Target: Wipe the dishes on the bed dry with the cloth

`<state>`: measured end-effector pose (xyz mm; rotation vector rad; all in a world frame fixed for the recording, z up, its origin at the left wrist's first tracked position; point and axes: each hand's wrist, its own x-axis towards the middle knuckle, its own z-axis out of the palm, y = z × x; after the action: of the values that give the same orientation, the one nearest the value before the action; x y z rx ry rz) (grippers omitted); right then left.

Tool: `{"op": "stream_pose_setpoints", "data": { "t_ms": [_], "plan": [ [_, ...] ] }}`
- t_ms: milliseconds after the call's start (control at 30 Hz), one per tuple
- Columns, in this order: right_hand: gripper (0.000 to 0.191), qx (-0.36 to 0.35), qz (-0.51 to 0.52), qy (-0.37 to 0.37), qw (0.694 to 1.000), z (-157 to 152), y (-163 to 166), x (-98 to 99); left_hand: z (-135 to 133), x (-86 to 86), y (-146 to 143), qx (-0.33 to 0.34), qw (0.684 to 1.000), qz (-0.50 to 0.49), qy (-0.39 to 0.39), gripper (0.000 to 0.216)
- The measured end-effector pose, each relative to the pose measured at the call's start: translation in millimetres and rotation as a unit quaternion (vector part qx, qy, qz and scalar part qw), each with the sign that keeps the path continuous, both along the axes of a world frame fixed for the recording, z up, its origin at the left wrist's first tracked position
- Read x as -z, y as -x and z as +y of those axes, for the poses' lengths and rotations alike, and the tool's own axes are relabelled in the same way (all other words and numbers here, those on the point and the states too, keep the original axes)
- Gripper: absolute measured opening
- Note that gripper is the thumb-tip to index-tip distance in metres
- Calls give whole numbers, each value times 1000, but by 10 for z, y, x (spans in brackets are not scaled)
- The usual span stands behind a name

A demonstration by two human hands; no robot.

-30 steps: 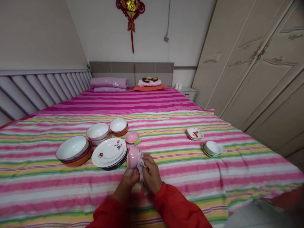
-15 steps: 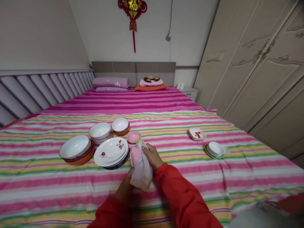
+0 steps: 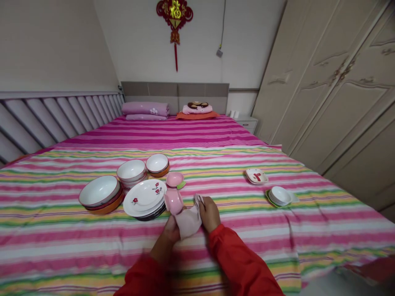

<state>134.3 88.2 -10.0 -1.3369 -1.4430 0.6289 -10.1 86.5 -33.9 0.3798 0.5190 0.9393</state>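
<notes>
My left hand [image 3: 171, 230] is closed on a small pink bowl [image 3: 173, 202], tilted beside the plates. A pale cloth [image 3: 189, 222] stretches between my hands and lies partly against this bowl. The fingers of my right hand [image 3: 210, 213] pinch the cloth's upper right end. Just beyond, another pink bowl [image 3: 175, 179] with a green tab rests on the striped sheet. Left of my hands is a stack of plates [image 3: 143, 197], the top one white with red flowers.
White-lined bowl stacks stand at left: a large one [image 3: 100, 191], a medium one [image 3: 131, 170] and a small one [image 3: 157, 163]. Square dishes [image 3: 256, 176] and small white bowls on a green dish [image 3: 280, 195] lie to the right. A wardrobe [image 3: 324, 82] borders the bed's right side.
My right hand has moved right and toward me, drawing the cloth off the bowl. The held pink bowl shows more of its inside, and the other bowl's green tab is uncovered.
</notes>
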Motion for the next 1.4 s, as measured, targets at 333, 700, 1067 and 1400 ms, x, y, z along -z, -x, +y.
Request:
{"op": "stream_pose_setpoints", "data": {
  "t_ms": [333,700,1067,1400],
  "plan": [
    [26,-78,-77,-74,991,-456,182,-518,-21,-12,-90,-30,999,-15,17,20],
    [28,-75,-65,-31,995,-328,134,-368,-84,-62,-96,2,1000,18,13,33],
    [38,-7,407,84,910,112,-620,-321,-27,-46,-39,22,998,35,-40,39],
    [23,247,471,-9,847,600,-1715,-314,-22,-135,-68,20,999,30,4,32]
  ]
}}
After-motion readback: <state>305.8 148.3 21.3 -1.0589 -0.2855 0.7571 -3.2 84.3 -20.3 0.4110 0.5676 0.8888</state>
